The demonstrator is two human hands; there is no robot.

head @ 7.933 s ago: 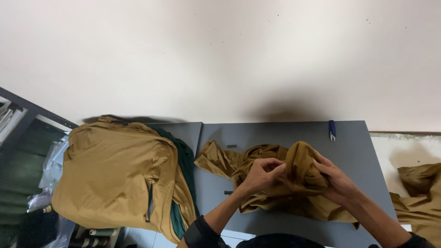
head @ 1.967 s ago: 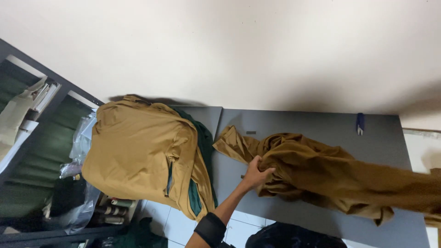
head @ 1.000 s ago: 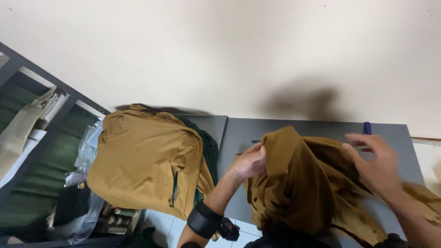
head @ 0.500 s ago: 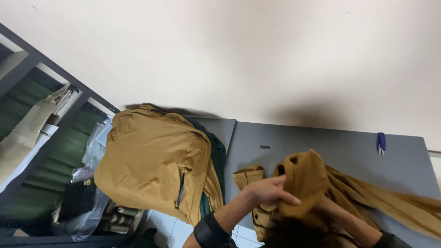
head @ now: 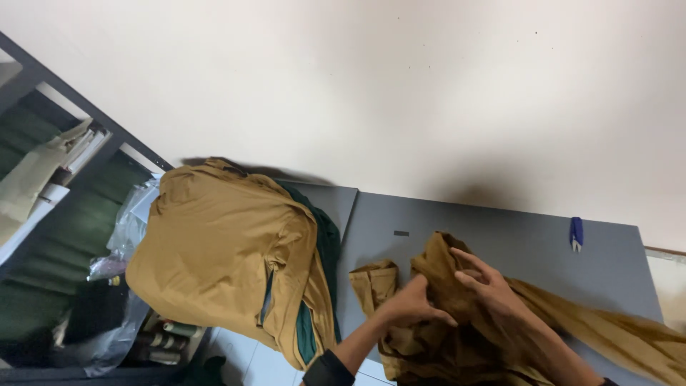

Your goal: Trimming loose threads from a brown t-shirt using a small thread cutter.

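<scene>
— Head view: both hands bunch the tan garment [head: 457,314] on the grey tabletop [head: 514,236].
— Left hand [head: 411,304] clutches a fold, fingers closed; right hand [head: 489,289] presses, fingers spread.
— Best to flatten it away from the pile [head: 229,250].

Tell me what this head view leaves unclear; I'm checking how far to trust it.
- Left hand: its fingertips sink into folds of the tan garment, so the grip is hidden.
- Tan garment: cut off by the bottom and right edges.
- Small blue tool on the grey table: too small to identify.
- Green cloth: mostly buried under the tan pile.
</scene>
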